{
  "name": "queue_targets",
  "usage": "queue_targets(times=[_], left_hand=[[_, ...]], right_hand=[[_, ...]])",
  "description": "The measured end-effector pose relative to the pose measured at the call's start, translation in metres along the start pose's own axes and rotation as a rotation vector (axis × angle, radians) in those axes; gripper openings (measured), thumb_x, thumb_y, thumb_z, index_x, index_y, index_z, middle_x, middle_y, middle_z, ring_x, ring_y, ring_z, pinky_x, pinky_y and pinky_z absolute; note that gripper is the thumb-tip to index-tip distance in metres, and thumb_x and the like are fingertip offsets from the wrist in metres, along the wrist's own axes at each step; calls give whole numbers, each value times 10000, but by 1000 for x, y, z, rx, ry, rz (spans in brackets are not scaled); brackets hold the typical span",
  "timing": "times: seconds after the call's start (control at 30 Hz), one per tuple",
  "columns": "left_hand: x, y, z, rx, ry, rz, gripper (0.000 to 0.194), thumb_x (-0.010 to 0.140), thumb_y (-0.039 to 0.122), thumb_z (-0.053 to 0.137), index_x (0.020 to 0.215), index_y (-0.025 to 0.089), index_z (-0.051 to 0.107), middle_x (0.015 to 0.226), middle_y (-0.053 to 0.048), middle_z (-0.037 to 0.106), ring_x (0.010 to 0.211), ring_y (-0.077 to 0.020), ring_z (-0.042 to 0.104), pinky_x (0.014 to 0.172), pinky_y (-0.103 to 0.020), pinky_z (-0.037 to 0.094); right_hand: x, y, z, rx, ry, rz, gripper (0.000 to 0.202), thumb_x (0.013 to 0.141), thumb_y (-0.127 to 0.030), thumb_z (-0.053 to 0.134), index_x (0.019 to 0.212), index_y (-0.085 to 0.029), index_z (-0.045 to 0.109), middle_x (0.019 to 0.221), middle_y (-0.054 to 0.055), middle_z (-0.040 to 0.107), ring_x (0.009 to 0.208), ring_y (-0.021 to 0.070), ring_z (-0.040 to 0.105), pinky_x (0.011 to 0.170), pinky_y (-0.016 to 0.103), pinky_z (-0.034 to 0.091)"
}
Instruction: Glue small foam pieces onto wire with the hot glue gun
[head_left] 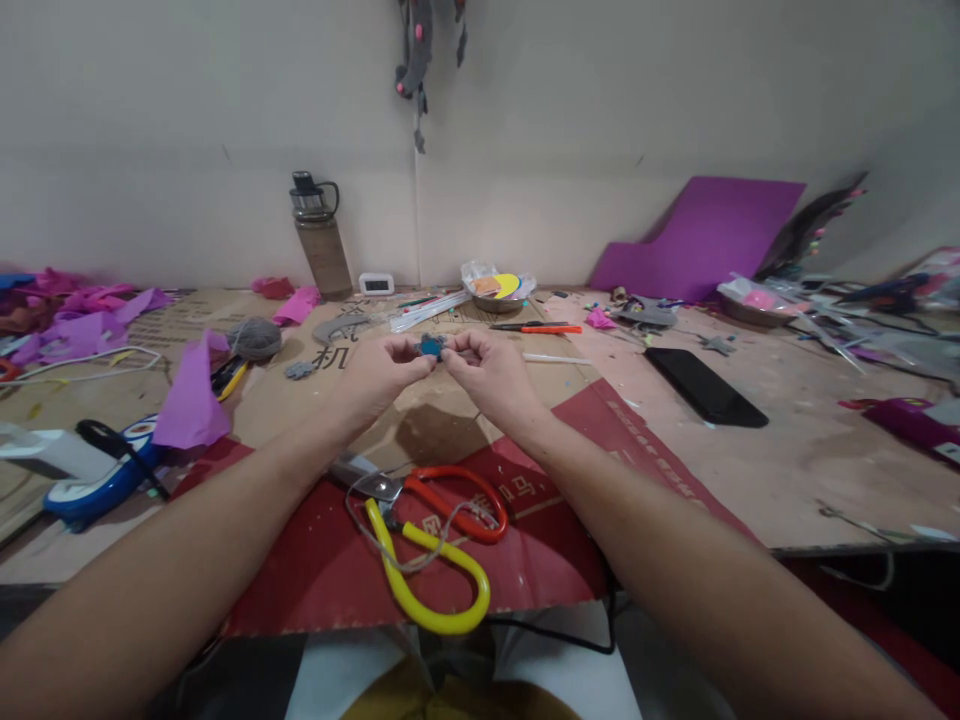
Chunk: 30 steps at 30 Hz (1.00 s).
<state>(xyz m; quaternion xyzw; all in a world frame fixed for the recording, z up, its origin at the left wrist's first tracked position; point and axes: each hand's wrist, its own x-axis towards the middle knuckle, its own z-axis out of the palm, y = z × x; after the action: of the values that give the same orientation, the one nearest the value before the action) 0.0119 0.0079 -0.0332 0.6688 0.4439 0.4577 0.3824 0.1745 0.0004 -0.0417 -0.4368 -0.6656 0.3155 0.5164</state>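
Between my two hands is a small blue and grey piece [430, 346], too small to make out its exact kind. My left hand [386, 365] pinches it from the left, thumb and forefinger together. From the right, my right hand [487, 372] grips its other edge with closed fingertips. The piece is held up over a cardboard sheet. Nearer to me lie yellow-handled scissors [466, 606] and red-handled scissors [491, 520], with a loose grey cord across them. Left of my hands are a grey flower-like cutout [298, 370] and a grey crescent [341, 328].
At the back stand a water bottle [324, 250], a small white clock [376, 284] and a bowl [499, 300] of materials. A black phone [705, 387] lies to the right. On the left are grey yarn [255, 339], purple sheets [193, 395] and a blue power strip [97, 492].
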Motion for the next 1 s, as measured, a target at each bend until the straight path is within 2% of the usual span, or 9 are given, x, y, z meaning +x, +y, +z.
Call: queue_targets(times=[0.17, 0.4, 0.57, 0.77, 1.0], left_hand=[[1, -3, -1, 60, -20, 22, 139, 701, 299, 670, 712, 161, 677, 661, 10, 613, 618, -124, 504, 636, -267, 377], [2, -1, -5, 62, -90, -18, 173, 696, 340, 677, 704, 167, 676, 667, -2, 617, 639, -138, 519, 638, -279, 373], [2, -1, -3, 124, -18, -25, 140, 656, 303, 695, 628, 176, 644, 589, 14, 568, 575, -132, 486, 587, -278, 353], [1, -2, 0, 50, 54, -28, 142, 661, 299, 673, 605, 179, 621, 597, 7, 574, 593, -136, 493, 597, -280, 362], [-2, -1, 1, 18, 54, -30, 142, 687, 303, 670, 651, 171, 631, 655, 2, 602, 631, -134, 503, 630, -280, 363]], right_hand=[[-1, -3, 1, 13, -27, 18, 114, 756, -283, 567, 749, -170, 583, 628, -25, 571, 550, 94, 472, 537, 230, 339], [0, 0, -4, -54, -43, 32, 132, 769, -299, 574, 737, -171, 572, 623, -30, 569, 547, 93, 469, 528, 231, 320], [-1, -5, -4, -94, -44, 21, 93, 772, -257, 583, 741, -170, 586, 588, -50, 514, 530, 86, 419, 532, 235, 309], [-3, -5, -3, -119, -9, -16, 127, 804, -286, 578, 850, -174, 617, 574, -59, 477, 537, 99, 409, 532, 245, 301], [-2, -4, -2, -51, -3, 10, 141, 787, -308, 580, 759, -174, 613, 588, -43, 506, 546, 97, 410, 533, 248, 300]])
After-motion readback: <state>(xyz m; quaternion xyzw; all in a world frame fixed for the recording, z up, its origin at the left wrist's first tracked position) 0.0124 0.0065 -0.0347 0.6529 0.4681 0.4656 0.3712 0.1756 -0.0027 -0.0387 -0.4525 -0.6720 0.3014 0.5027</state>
